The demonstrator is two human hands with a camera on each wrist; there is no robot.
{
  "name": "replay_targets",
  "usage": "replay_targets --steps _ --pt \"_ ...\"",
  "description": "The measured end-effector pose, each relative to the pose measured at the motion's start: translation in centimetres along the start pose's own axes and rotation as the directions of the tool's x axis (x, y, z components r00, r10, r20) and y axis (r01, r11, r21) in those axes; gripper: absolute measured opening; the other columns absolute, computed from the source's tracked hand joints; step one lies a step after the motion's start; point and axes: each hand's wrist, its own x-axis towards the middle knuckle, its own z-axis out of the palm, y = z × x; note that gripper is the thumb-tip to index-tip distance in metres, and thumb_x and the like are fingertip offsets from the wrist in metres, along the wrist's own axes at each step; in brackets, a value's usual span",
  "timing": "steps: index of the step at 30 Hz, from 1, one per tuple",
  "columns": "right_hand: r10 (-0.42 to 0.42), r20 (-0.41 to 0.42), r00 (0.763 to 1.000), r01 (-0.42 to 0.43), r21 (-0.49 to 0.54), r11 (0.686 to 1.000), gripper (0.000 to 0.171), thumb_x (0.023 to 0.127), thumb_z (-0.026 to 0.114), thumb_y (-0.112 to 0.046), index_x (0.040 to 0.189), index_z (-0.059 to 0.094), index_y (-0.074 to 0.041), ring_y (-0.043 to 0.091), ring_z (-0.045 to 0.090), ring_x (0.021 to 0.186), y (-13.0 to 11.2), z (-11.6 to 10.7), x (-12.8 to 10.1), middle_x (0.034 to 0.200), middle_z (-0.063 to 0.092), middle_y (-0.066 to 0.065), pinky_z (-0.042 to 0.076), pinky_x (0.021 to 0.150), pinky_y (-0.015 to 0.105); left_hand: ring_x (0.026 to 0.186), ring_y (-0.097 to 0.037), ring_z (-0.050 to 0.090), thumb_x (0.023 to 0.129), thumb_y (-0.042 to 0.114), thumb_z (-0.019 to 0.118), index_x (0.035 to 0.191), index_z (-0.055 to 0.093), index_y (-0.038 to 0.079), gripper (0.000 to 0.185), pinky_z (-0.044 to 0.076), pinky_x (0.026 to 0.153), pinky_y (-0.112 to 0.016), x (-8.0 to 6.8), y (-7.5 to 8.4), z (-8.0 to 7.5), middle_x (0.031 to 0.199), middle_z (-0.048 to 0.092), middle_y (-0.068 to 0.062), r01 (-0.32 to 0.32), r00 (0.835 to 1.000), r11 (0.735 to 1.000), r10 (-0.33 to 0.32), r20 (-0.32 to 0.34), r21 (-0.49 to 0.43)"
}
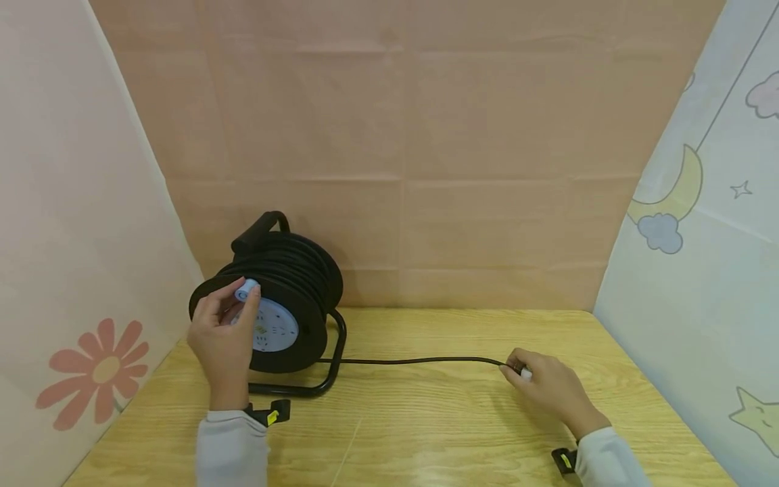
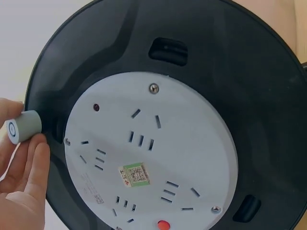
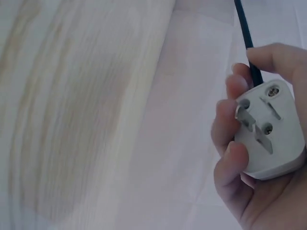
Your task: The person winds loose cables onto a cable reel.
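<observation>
Fingers: left [image 1: 222, 335] pinch knob [image 1: 246, 289] | right [image 1: 548, 387] grip plug [image 3: 271, 132] | wooden table [image 1: 426, 419], pink backdrop [image 1: 402, 135]

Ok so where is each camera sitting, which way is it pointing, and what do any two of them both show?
Head: on the head, facing forward and down at the table; shows both hands and sleeves, the reel, the cord.
Left wrist: close on the reel face; left hand pinches the knob.
Right wrist: looks across the palm toward the table; right hand grips the plug.
Shared: head and left wrist both show the knob and reel.
</observation>
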Motion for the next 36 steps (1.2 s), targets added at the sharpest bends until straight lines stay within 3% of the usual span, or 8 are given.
replay_targets --steps 8,11,15,18,23,28,32,36 --pt "-0.092 -0.198 0.976 0.075 -0.089 0.993 0.009 0.094 0.071 -0.038 0.092 0.069 -0.030 0.000 0.056 0.061 0.1 -0.2 0.3 0.081 0.065 -0.019 0.042 0.045 0.025 0.081 0.000 0.067 0.085 0.015 0.083 0.106 0.077 0.003 0.025 0.053 0.075 -0.011 0.0 -0.2 -0.2 0.093 0.067 0.000 -0.001 1.000 1.000 0.001 0.010 0.015" --pt "-0.112 -0.209 0.971 0.098 -0.073 0.992 0.009 0.094 0.072 -0.035 0.091 0.068 -0.027 -0.001 0.055 0.061 -0.2 -0.5 0.6 0.080 0.065 -0.018 0.044 0.048 0.024 0.076 0.003 0.066 0.085 0.011 0.082 0.104 0.076 -0.001 0.023 0.052 0.072 -0.010 -0.2 1.4 -0.3 0.093 0.071 -0.005 0.006 1.000 1.000 -0.006 0.027 0.019" --pt "-0.128 -0.143 0.981 0.130 0.002 0.992 0.008 0.096 0.070 -0.031 0.091 0.068 -0.024 -0.002 0.055 0.066 -0.7 -1.1 0.8 0.080 0.061 -0.019 0.050 0.058 0.026 0.072 0.003 0.065 0.085 0.013 0.082 0.102 0.076 -0.001 0.023 0.051 0.069 -0.009 -0.4 1.9 -0.3 0.090 0.073 -0.007 0.033 0.997 0.999 -0.036 0.062 0.043" --pt "-0.127 -0.078 0.989 0.133 0.084 0.987 0.009 0.096 0.070 -0.032 0.092 0.068 -0.024 -0.001 0.055 0.065 -1.0 -1.5 1.1 0.081 0.060 -0.019 0.050 0.059 0.026 0.070 -0.001 0.065 0.085 0.022 0.082 0.101 0.077 0.006 0.023 0.051 0.065 -0.010 -0.4 0.9 -0.2 0.086 0.073 -0.002 0.028 0.994 0.998 -0.034 0.104 0.063" --pt "-0.150 0.109 0.983 0.121 0.237 0.964 0.020 0.096 0.068 -0.038 0.105 0.065 -0.021 0.004 0.054 0.066 -1.4 -1.6 1.2 0.089 0.060 -0.010 0.050 0.058 0.026 0.065 -0.002 0.062 0.085 0.034 0.081 0.094 0.078 0.011 0.026 0.046 0.060 -0.012 -0.5 1.6 -0.5 0.075 0.071 0.000 0.001 0.982 0.984 -0.035 0.186 0.177" --pt "-0.220 0.172 0.960 0.148 0.354 0.923 0.023 0.097 0.069 -0.032 0.113 0.061 -0.018 0.008 0.059 0.075 -1.6 -1.6 1.1 0.101 0.063 -0.003 0.054 0.061 0.027 0.068 -0.006 0.064 0.086 0.043 0.079 0.092 0.077 0.013 0.030 0.047 0.062 -0.016 -0.9 2.7 -0.5 0.075 0.071 0.002 0.011 0.953 0.962 -0.092 0.288 0.272" --pt "-0.265 0.119 0.957 0.203 0.378 0.903 0.020 0.096 0.070 -0.031 0.111 0.062 -0.019 0.008 0.060 0.079 -2.0 -1.4 1.7 0.104 0.063 -0.006 0.054 0.063 0.027 0.071 -0.013 0.065 0.088 0.045 0.076 0.093 0.078 0.013 0.032 0.050 0.062 -0.022 -1.0 3.2 -0.3 0.076 0.072 0.002 -0.009 0.923 0.953 -0.109 0.369 0.304" --pt "-0.313 0.022 0.950 0.286 0.348 0.893 0.018 0.093 0.074 -0.028 0.105 0.063 -0.022 0.008 0.058 0.082 -2.5 -0.8 2.4 0.105 0.060 -0.011 0.053 0.065 0.027 0.074 -0.016 0.067 0.088 0.050 0.075 0.093 0.078 0.013 0.037 0.053 0.062 -0.028 -1.1 3.6 -0.1 0.078 0.073 0.002 0.015 0.873 0.942 -0.176 0.454 0.336"
